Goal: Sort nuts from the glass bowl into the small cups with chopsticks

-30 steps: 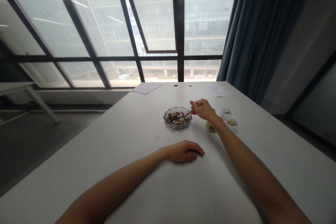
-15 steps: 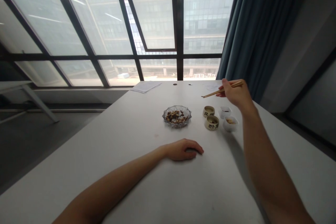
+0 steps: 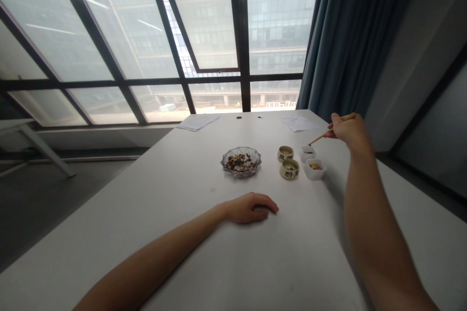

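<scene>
Glass dish (image 3: pixel 241 162): mixed nuts and dark bits, sitting on the white table (image 3: pixel 175 194). Just right of it, back cup (image 3: pixel 285 153) and front cup (image 3: pixel 289 169), both small, lettered in black. Further right, square white dish (image 3: pixel 308 153) holds dark liquid; square bowl (image 3: pixel 314 168) holds pale morsels. Right hand (image 3: pixel 348 129) raised, fingers closed on chopsticks (image 3: pixel 321 137), tips angled down above the dark liquid's dish. Left hand (image 3: pixel 251 208) rests on the table in front of the glass dish, loosely curled, empty.
</scene>
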A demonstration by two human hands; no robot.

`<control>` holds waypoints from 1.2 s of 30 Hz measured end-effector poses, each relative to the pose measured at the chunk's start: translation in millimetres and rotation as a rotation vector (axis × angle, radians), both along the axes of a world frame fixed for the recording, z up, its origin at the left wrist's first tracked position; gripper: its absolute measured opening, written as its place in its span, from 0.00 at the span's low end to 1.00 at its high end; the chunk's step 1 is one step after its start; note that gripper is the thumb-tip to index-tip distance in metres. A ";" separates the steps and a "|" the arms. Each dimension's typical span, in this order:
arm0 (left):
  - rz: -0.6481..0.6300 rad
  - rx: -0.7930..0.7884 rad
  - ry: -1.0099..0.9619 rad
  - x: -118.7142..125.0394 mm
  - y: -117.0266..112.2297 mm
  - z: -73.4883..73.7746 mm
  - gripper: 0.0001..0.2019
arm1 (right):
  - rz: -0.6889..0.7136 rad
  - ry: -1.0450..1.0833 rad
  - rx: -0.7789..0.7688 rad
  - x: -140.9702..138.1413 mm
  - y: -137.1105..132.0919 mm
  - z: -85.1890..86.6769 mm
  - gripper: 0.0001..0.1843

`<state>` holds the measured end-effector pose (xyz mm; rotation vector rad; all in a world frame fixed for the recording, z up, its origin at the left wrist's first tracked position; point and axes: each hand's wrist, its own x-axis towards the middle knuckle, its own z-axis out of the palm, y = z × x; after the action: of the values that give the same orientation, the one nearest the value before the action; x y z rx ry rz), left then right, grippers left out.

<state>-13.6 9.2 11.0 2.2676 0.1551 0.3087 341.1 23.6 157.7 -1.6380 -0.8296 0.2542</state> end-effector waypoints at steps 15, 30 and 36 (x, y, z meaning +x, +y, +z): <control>0.001 -0.007 -0.014 0.2 -0.6 0.2 0.15 | 0.211 0.072 0.307 -43.9 5.6 9.9 0.20; -0.001 0.004 -0.011 0.4 0.2 -0.6 0.16 | 0.927 0.047 0.119 -158.2 35.2 -47.9 0.30; -0.007 0.018 -0.021 0.4 0.8 -1.7 0.16 | 0.965 0.076 0.071 -167.2 46.1 -70.0 0.30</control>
<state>-13.1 10.0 9.3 2.2809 0.1339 0.3318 173.9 69.7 87.8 -1.0436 -1.5030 0.9337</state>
